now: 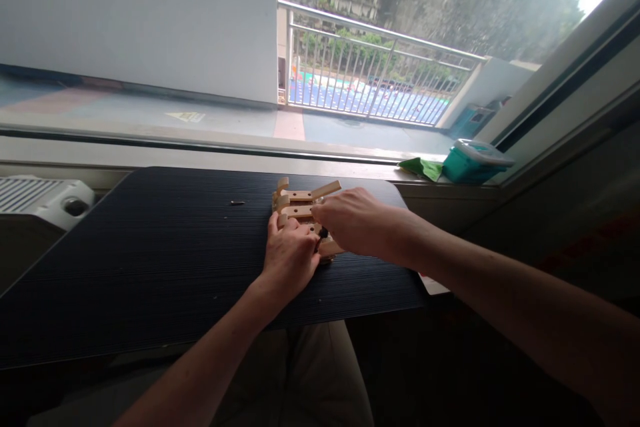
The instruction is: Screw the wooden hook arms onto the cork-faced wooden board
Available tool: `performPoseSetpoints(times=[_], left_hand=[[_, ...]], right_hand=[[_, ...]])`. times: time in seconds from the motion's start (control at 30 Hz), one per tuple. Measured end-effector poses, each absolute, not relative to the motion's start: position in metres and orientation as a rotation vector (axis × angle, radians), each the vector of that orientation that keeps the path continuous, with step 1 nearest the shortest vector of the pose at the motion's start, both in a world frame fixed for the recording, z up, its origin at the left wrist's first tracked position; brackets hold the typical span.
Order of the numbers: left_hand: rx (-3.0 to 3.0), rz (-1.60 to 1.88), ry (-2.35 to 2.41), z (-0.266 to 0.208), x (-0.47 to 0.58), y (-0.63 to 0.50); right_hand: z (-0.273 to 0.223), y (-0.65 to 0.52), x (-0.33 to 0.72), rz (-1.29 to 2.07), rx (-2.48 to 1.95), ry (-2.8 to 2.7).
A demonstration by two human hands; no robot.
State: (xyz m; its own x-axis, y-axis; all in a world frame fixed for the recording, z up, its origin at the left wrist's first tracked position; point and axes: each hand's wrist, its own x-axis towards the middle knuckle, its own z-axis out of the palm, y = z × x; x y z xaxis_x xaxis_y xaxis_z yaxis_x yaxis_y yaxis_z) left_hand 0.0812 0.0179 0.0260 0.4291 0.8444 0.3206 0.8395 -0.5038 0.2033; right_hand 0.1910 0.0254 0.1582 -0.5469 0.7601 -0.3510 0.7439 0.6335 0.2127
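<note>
A small light-wood assembly (299,211) of slats with dark holes and curved ends lies on the dark table. My left hand (290,250) is closed on its near left part, with the fingers bent over the wood. Over its right side is my right hand (350,217), fingers curled together; what they hold is hidden. A small dark piece (323,232) shows between the two hands, too covered to name. One slat (327,189) angles up to the right beyond my right hand. To the left, a small screw-like metal piece (237,203) lies apart.
The dark table (165,253) stands against a window sill (200,159). On the sill at the right are a teal box (470,163) with a clear lid and a green cloth-like piece (423,168). A white slatted unit (45,200) stands left of the table.
</note>
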Motion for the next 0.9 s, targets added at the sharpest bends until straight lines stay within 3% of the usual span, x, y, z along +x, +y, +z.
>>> performPoseSetpoints(times=[0.9], left_hand=[[2.623,0.64,1.556,0.026,0.081,0.016]], right_hand=[[0.152,0.028,0.192,0.054,1.206,2.427]])
